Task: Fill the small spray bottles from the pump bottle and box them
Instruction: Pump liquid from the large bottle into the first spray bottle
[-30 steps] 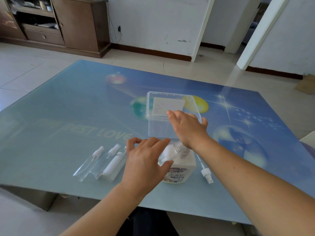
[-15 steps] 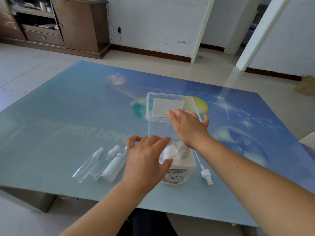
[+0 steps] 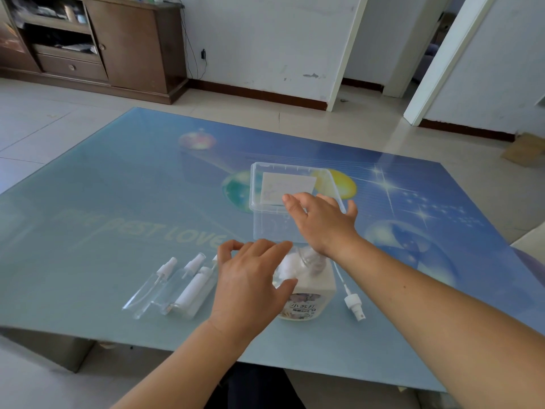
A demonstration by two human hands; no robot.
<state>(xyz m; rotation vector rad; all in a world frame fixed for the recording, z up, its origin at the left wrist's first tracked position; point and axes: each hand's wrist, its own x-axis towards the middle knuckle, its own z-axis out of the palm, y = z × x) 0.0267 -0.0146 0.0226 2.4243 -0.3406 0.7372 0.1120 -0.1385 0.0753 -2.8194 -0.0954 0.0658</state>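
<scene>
Table (image 3: 88, 231): we see blue printed glass.
On it: spray bottles (image 3: 174, 286), pump bottle (image 3: 309, 293), clear box (image 3: 271, 199), loose sprayer (image 3: 354, 305).

Near table (image 3: 88, 231) edge, centre: the pump bottle (image 3: 306, 293) stands upright, the tallest obstacle. The left hand (image 3: 250, 287) spreads over its left side, the right hand (image 3: 321, 222) lies above and behind it, so its top is closed to approach. Just behind stands the clear box (image 3: 265, 184), open at the top, its near wall partly behind the right hand. Left of the bottle three spray bottles (image 3: 174, 287) lie flat, side by side, a low barrier. Right of it lies a loose sprayer (image 3: 354, 305) with tube. The table's far left, far edge and right side offer open passage.
</scene>
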